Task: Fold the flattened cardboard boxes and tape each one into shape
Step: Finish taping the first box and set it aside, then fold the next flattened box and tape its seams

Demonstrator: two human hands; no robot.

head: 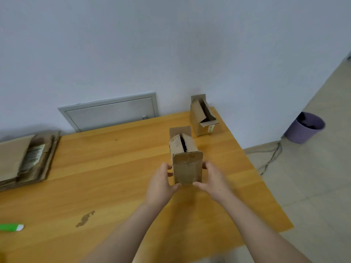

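Observation:
A small brown cardboard box [187,168] stands upright on the wooden table [114,168], its top flaps partly folded with a dark gap between them. My left hand [161,184] grips its left side, thumb at the near bottom corner. My right hand [213,180] grips its right side the same way. A second folded box [202,118] with loose top flaps stands at the table's far right corner. A stack of flattened cardboard boxes [26,160] lies at the far left of the table.
A green and white object [11,227] lies at the table's left edge; what it is I cannot tell. A purple bin [303,128] stands on the floor to the right, with cables nearby. A grey wall panel [112,111] sits behind the table.

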